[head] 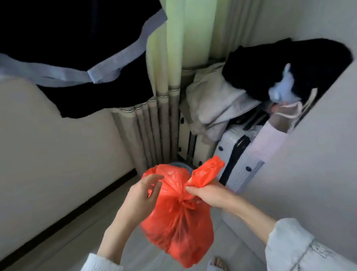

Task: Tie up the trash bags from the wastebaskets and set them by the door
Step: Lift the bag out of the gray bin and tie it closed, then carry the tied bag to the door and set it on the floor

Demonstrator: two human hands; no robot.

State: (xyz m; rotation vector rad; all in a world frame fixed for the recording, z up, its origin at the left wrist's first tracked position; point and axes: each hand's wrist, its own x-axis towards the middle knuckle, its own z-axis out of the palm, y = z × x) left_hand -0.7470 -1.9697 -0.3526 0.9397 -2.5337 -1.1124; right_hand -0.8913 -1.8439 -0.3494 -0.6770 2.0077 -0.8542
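Observation:
A full red plastic trash bag (178, 228) hangs in the air in front of me, its neck gathered into a twist at about mid-height. My right hand (208, 194) pinches one red flap of the bag's top, which sticks up to the right. Another part of the top rises on the left, where my left hand (140, 196) has its fingers curled around the plastic. Just behind the bag, a blue-grey wastebasket rim (185, 166) peeks out on the floor.
A radiator (151, 133) with curtains above it stands straight ahead. White suitcases (237, 151) piled with clothes are on the right. A dark garment (68, 47) hangs at the upper left. A white wall (34, 148) lies left. My slippered foot (217, 268) is below.

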